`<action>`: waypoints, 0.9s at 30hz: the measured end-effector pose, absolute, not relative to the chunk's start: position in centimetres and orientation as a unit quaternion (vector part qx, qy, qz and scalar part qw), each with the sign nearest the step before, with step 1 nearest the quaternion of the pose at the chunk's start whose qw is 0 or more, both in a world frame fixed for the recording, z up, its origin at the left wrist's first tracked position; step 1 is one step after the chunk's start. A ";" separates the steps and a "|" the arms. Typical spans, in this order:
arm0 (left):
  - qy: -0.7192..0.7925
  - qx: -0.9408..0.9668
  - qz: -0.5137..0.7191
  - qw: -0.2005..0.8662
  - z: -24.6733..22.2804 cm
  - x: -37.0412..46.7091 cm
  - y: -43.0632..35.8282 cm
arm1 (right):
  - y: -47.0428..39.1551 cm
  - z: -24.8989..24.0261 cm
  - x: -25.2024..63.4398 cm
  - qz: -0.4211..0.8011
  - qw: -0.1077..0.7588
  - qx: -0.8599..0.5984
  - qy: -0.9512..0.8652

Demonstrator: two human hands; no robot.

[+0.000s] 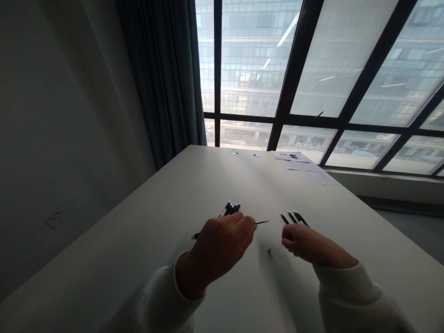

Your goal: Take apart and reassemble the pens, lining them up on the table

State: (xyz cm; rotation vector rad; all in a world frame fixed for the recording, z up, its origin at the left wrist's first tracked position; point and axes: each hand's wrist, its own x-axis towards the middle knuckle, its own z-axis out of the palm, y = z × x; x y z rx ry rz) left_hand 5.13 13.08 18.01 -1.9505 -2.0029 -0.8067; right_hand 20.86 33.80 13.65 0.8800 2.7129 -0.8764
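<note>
My left hand is closed around a dark pen. A thin pointed dark end sticks out to the right past its fingertips, and a thicker dark end shows at the left of the hand. Behind that hand lies a group of several black and white pens, partly covered by it. My right hand is closed, fingers curled in; a faint thin thing shows below the fingertips, too small to name. Just beyond it several dark pens lie side by side, tips away from me. A small dark pen part rests on the table between the hands.
The white table stretches to a large window. Printed sheets lie at its far right edge. Two small white pieces lie near the far edge. A dark curtain and a wall stand on the left.
</note>
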 end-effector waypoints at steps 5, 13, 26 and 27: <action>-0.688 -0.665 -0.264 0.123 17.8 5.1 13.2 | 33.4 11.0 19.3 -0.321 0.216 0.335 0.859; -0.694 -0.663 -0.258 0.114 17.5 5.0 13.3 | 33.7 9.0 18.7 -0.298 0.222 0.312 0.874; -0.695 -0.659 -0.263 0.117 17.5 5.0 13.1 | 34.2 10.0 19.6 -0.349 0.174 0.309 0.867; -0.695 -0.659 -0.263 0.113 17.5 5.0 13.1 | 34.3 10.6 19.8 -0.357 0.162 0.302 0.869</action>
